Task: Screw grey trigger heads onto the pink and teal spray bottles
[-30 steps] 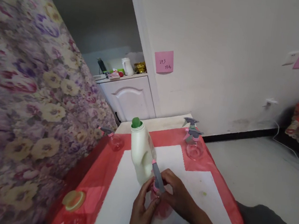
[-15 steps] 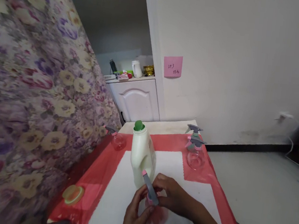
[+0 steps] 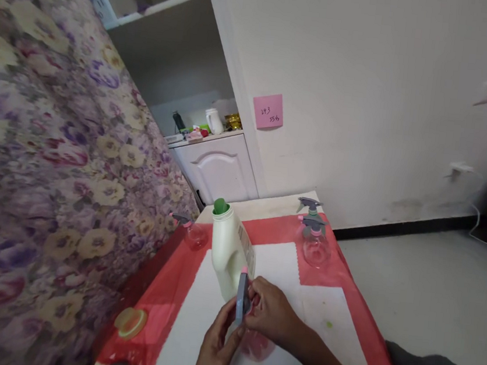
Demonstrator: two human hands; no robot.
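A grey spray head (image 3: 240, 299) with a pink tip sits over a clear pinkish bottle (image 3: 257, 346) near the front of the table. My left hand (image 3: 219, 341) grips the spray head from the left, fingers curled. Against its right side, my right hand (image 3: 272, 310) is closed around the pink collar area, which the fingers partly hide. Just behind both hands stands a pale green jug (image 3: 227, 251), with green showing at its open mouth.
Two spray bottles (image 3: 317, 249) stand at the back right and another (image 3: 196, 235) at the back left. A round yellowish lid (image 3: 130, 323) lies front left on the red cover (image 3: 156, 290). White cloth (image 3: 192, 323) lies beneath my hands. A floral curtain hangs left.
The spray head has turned from a slant to nearly straight, its pink tip now pointing away from me. Both hands have shifted with it. The camera view has tilted slightly.
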